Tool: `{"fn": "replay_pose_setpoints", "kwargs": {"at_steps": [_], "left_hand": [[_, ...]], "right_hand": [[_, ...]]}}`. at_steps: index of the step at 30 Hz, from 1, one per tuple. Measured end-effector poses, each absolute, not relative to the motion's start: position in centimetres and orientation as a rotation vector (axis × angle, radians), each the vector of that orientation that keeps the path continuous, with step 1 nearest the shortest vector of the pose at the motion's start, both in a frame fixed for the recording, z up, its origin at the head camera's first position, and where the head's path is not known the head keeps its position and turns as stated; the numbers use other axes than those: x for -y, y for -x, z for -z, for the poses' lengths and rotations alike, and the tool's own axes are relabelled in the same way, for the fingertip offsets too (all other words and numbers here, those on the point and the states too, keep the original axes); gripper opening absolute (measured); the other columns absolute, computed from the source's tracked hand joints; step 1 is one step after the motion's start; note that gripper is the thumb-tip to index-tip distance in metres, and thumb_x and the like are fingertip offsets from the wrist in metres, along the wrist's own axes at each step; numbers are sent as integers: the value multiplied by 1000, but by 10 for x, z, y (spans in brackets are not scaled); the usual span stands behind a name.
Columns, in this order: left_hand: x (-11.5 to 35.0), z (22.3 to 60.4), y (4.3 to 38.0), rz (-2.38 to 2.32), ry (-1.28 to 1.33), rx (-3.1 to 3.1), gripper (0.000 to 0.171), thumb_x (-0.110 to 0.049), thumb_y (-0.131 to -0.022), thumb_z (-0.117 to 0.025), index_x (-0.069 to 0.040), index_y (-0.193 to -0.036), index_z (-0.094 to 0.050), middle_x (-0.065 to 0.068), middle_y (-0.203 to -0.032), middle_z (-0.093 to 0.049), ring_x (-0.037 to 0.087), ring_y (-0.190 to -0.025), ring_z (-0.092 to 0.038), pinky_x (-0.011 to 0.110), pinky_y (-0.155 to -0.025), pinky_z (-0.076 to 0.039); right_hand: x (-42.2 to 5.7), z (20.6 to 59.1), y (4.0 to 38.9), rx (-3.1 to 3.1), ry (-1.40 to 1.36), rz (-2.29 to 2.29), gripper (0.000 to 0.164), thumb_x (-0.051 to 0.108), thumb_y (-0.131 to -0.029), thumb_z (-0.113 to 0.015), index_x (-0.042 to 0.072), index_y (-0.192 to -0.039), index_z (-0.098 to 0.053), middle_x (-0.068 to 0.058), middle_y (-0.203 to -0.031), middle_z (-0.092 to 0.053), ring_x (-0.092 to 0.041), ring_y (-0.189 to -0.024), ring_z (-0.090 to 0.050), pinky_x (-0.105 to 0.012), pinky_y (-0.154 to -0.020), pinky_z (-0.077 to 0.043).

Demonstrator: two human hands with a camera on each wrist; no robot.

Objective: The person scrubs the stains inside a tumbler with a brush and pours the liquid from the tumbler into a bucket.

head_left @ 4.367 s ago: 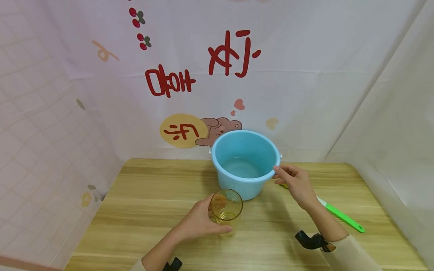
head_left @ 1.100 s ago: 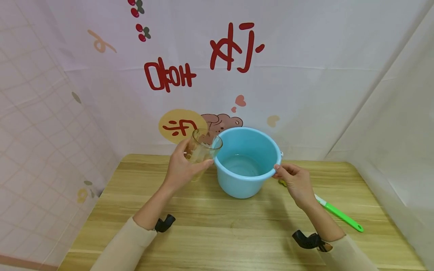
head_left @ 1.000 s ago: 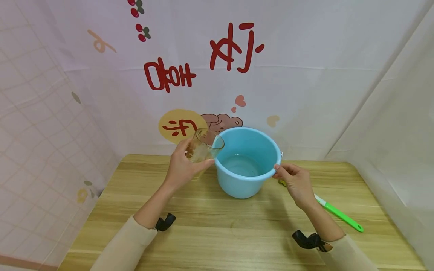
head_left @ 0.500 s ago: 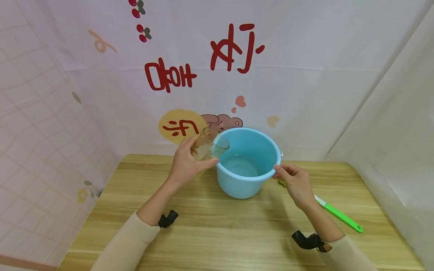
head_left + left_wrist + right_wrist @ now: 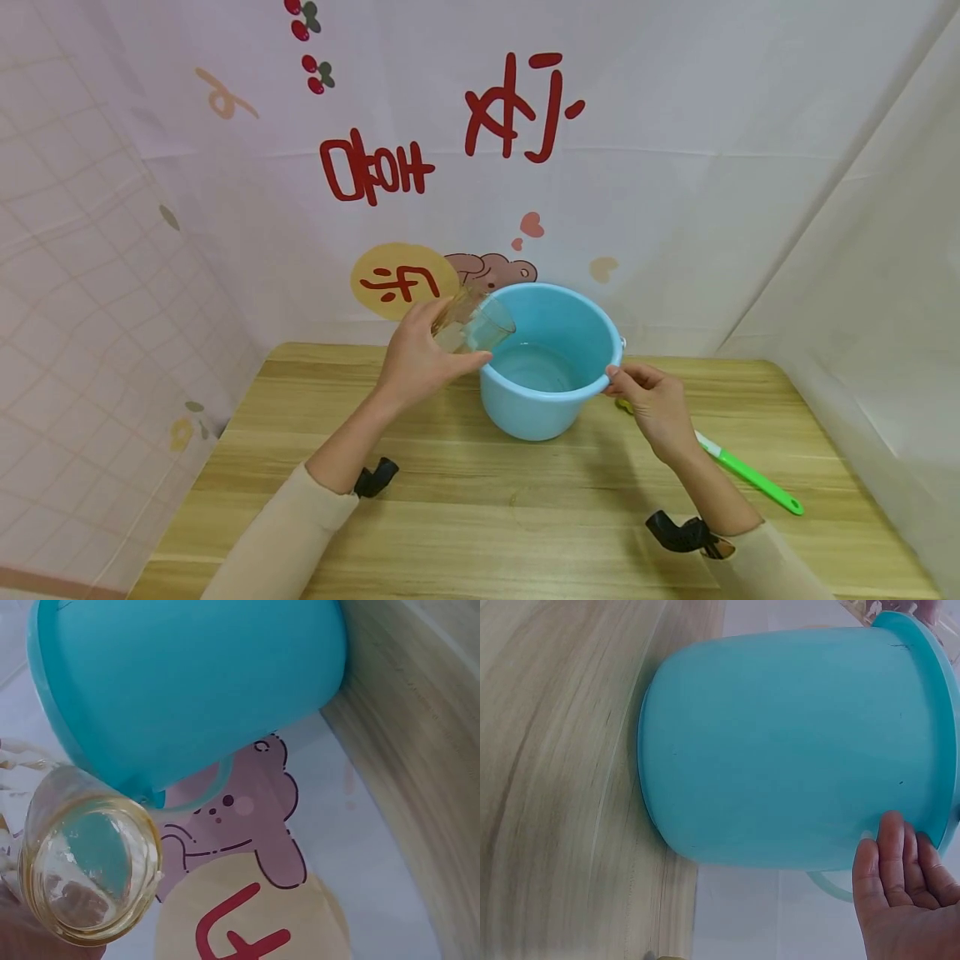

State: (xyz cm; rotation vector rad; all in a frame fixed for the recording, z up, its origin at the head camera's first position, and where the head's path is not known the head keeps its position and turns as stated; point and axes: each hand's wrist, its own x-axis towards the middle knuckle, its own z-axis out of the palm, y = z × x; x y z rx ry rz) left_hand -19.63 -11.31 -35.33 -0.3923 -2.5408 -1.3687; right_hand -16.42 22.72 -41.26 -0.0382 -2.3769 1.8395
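Head view. One blue bucket (image 5: 551,358) stands upright on the tabletop (image 5: 480,517) and serves as the landmark. The left hand (image 5: 423,358), to the left of the bucket, is curled round one amber glass (image 5: 474,323). The glass is raised and tilted, its long axis slanting from the hand toward the bucket, with its mouth over the bucket's left rim. A little liquid lies in the bucket's bottom. The right hand (image 5: 654,398) pinches the bucket's right rim between thumb and fingers. The left hand alone carries the glass; the right hand is the one in contact with the bucket. One green-handled tool (image 5: 750,477) lies on the tabletop to the right of the bucket, behind the right wrist and untouched.

Left wrist view. The glass (image 5: 88,859) is seen mouth-on, just beside and below the bucket's rim (image 5: 52,712). Whether glass and rim touch cannot be told.

Right wrist view. The right hand (image 5: 900,896) lies against the outer wall of the bucket (image 5: 795,746) just under the rim, fingers pressed together.

Count: one bucket, one glass, one tool, two hands.
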Motion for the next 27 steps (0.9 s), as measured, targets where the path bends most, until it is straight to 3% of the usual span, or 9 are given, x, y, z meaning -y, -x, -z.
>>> {"fn": "replay_pose_setpoints", "kwargs": {"at_steps": [19,27], "left_hand": [[110,336,198,1167,432,2693,94,-49,-74,-92,-8,-150,-54,10,-139,-58,28,-122,-53,54,-94,-54],[108,329,198,1153,426,2768,92,-49,-75,-90,-13,-151,-54,10,-138,-56,29,-118,-52,52,-89,-56]], "right_hand": [[-224,414,165,2330,40,-1854,45,28,-102,-73,-14,-119,-69,4,-83,-75,-9,-81,-72,-24,-81,-60],[-225,415,165,2333,49,-1850,45,28,-102,-72,-13,-119,-69,5,-83,-74,-8,-81,-72,-22,-80,-59]]}}
